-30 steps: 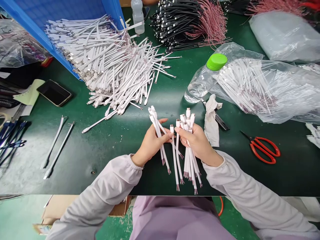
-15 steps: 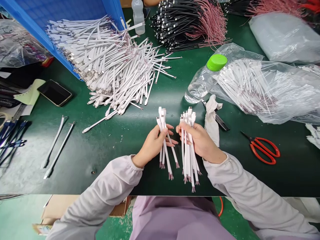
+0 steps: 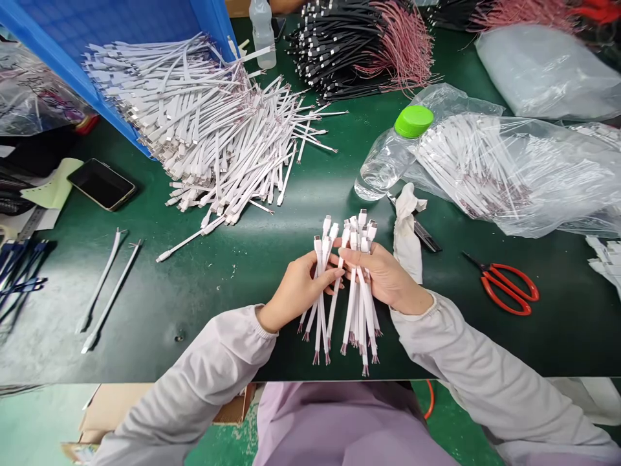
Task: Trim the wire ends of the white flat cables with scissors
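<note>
Between the fingers of my left hand (image 3: 303,288) is a small bunch of short white USB cables (image 3: 320,310), plugs up and stripped wire ends down. My right hand (image 3: 391,278) grips a thicker bunch of the same white USB cables (image 3: 359,310). The hands are close together, and one cable stands between them at the fingertips of both. Beyond them, a large heap of white cables (image 3: 228,142) spills from a blue bin (image 3: 130,19). Two single white cables (image 3: 111,291) lie apart at the left.
Red-handled scissors (image 3: 512,288), a box cutter (image 3: 427,234) and a crumpled white cloth (image 3: 407,239) lie at the right. Behind are a green-capped bottle (image 3: 383,165), bagged cables (image 3: 478,162) and a black cable bundle (image 3: 334,48). A phone (image 3: 101,184) lies left.
My hands have come together, the left moving slightly right. The left bunch has more cables showing, and one cable now sits between both hands' fingertips.
</note>
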Motion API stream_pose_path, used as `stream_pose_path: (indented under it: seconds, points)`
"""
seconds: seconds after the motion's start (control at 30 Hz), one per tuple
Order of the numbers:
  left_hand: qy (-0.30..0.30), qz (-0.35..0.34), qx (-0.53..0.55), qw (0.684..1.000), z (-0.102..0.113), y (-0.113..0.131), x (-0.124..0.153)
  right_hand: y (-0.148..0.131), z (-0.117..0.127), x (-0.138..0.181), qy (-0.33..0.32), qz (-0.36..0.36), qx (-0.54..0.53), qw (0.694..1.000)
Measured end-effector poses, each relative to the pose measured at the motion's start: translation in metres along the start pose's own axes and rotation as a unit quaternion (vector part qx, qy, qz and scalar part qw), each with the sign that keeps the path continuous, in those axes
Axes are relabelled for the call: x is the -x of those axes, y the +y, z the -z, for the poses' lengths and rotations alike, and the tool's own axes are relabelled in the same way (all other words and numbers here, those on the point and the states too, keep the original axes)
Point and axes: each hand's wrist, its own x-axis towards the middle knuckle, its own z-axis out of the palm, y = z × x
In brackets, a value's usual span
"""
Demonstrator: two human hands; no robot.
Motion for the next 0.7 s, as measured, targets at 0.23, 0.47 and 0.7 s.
stream_pose_path:
  seconds: [0.23, 0.47, 0.7]
  points:
    - [0.003, -0.079, -0.182, 0.980, 0.0010, 0.0071, 0.0055, 0.0032, -0.0002, -0.0014, 0.047, 0.036, 0.030, 0.998]
    - [0.029, -0.123, -0.238, 0.963, 0.0028, 0.0089, 0.0038, 0.0046, 0.0017, -0.0024, 0.065, 0.042, 0.045, 0.996]
    - [0.033, -0.054, -0.099, 0.993, 0.0047, 0.0009, 0.0022, 0.0021, 0.0002, -0.0005, 0.063, 0.059, 0.049, 0.995]
